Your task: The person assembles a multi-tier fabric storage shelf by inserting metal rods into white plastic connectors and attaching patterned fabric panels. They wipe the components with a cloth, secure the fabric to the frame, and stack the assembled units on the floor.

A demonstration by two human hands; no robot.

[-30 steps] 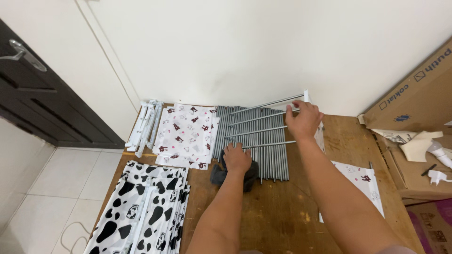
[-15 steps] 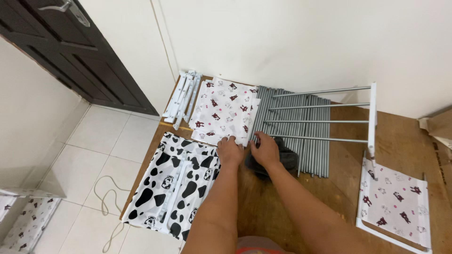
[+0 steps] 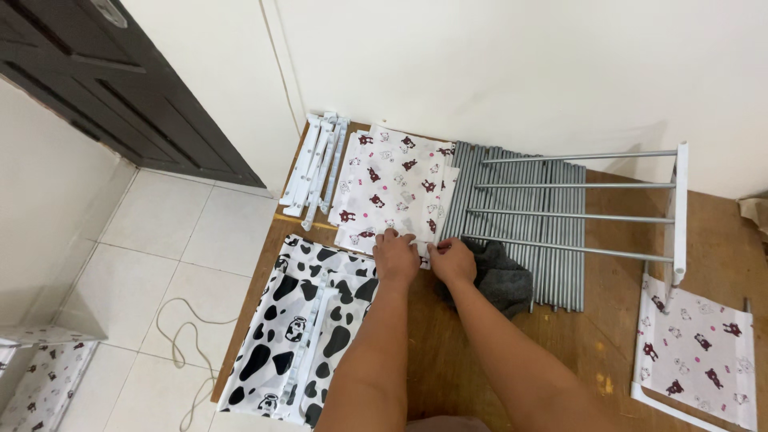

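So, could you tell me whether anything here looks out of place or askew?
Mostly tidy. The white frame with four rods lies askew across the neat row of grey tubes, and a dark grey cloth sits crumpled on them beside the right hand.

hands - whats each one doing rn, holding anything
Left hand: fingers curled on the near edge of the white bear-print fabric panel.
Right hand: pinching the same edge, beside the grey cloth.
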